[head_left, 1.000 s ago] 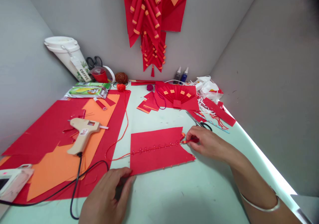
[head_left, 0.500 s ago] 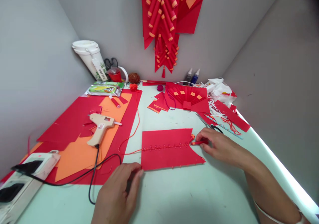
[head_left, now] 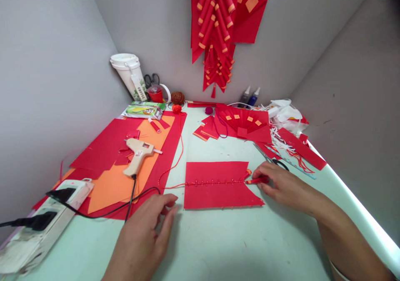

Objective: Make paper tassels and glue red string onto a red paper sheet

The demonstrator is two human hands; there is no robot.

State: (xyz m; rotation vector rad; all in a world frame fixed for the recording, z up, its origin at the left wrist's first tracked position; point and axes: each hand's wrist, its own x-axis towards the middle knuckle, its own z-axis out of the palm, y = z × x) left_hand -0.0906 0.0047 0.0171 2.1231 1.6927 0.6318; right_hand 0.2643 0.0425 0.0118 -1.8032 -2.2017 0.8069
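A red paper banner (head_left: 215, 197) with a V-shaped notch at its right end lies flat on the table. Red yarn (head_left: 173, 187) enters from the left and runs in a row of small loops along the banner's middle. At the notch, my right hand (head_left: 275, 183) is closed on a small red tassel (head_left: 256, 181) with an orange band, its far end hidden by the fingers. My left hand (head_left: 153, 227) hovers just left of the banner's lower left corner, thumb and forefinger apart, holding nothing.
A glue gun (head_left: 139, 156) rests on orange and red paper sheets (head_left: 109, 189) at the left. Its cable passes near my left hand towards a power strip (head_left: 59, 214). Scissors (head_left: 265, 154) lie just beyond my right hand. Firecracker decorations (head_left: 214, 18) hang on the back wall.
My left hand has let go of the banner's lower left corner and drawn slightly away, to the left. The right hand keeps its pinch at the notch. The whole view has shifted.
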